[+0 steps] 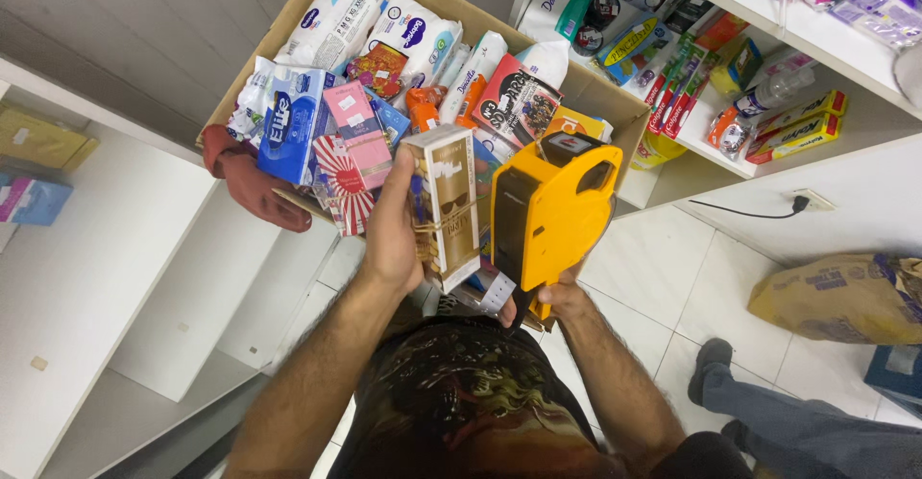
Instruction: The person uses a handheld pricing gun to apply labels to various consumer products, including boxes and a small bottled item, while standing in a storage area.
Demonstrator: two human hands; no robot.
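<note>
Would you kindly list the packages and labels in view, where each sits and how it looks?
Gold and white box: tall, upright in the left hand.
Label gun: yellow and black, in the right hand, beside the box.
Label strip: white, curling below the gun.
Blue tissue pack: left side of the cardboard carton.
Pink box: flat, right of the blue pack.
Brown paper bag: lying on the floor, right.
</note>
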